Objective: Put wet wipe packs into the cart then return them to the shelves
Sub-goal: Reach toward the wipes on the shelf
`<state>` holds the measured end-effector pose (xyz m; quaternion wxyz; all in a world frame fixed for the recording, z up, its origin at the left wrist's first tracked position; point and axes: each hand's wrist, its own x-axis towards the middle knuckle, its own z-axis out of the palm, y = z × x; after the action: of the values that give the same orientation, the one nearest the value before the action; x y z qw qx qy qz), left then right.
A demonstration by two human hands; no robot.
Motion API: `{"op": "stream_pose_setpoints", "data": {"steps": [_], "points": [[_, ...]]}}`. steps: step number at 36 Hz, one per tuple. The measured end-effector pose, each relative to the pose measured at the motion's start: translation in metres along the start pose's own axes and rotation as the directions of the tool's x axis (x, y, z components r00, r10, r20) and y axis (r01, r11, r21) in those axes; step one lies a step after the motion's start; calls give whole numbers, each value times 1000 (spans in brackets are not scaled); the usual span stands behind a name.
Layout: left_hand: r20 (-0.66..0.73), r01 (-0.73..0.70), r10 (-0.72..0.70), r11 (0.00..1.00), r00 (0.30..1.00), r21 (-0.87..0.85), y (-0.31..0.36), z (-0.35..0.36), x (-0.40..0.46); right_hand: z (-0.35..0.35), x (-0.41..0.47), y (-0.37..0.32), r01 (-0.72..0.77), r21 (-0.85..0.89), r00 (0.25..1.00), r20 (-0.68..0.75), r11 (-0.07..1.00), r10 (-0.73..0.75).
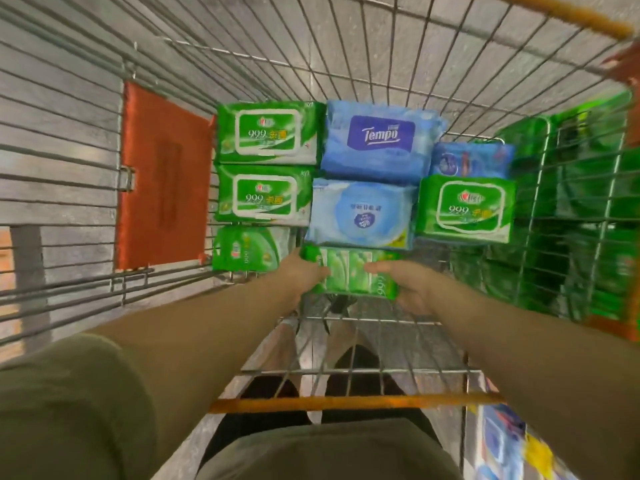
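Both my arms reach down into a wire shopping cart (381, 64). My left hand (301, 271) and my right hand (412, 287) hold a green wet wipe pack (349, 275) between them, at the near end of the cart floor. Beyond it lie several packs: two green ones (266, 133) (263, 195) at the left, a third green pack (249, 249) beside my left hand, a blue Tempo pack (377, 140), a light blue pack (363, 213), a green pack (465, 209) at the right and a small blue pack (474, 161) behind it.
An orange plastic flap (162, 174) hangs on the cart's left wall. The orange handle bar (346, 401) crosses near my body. Green goods (571, 202) show through the right wall. Shelf items (502, 445) are at the bottom right.
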<state>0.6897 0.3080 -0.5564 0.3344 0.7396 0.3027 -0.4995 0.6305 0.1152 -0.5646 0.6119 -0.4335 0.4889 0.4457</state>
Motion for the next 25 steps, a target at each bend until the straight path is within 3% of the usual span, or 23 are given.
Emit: {"op": "stream_pose_setpoints", "data": {"steps": [4, 7, 11, 13, 18, 25], "points": [[-33, -29, 32, 997, 999, 78, 6, 4, 1, -10, 45, 23, -21, 28, 1000, 1, 999, 21], [-47, -18, 23, 994, 999, 104, 13, 8, -8, 0, 14, 10, -54, -42, 997, -62, 998, 51], [-45, -25, 31, 993, 999, 119, 18, 7, -23, 1, -10, -1, -29, -269, 978, -207, 963, -29], [-57, -39, 48, 987, 997, 154, 24, 2, -35, 2, -24, -6, -32, -448, 963, -253, 894, -93], [-60, -106, 120, 976, 991, 191, 35, -16, -69, 13, -60, -18, -8, -722, 949, -224, 691, -223], [-92, -247, 269, 949, 959, 197, 52, -44, -123, 25, -123, -21, 172, -742, 914, -126, 648, -387]]}}
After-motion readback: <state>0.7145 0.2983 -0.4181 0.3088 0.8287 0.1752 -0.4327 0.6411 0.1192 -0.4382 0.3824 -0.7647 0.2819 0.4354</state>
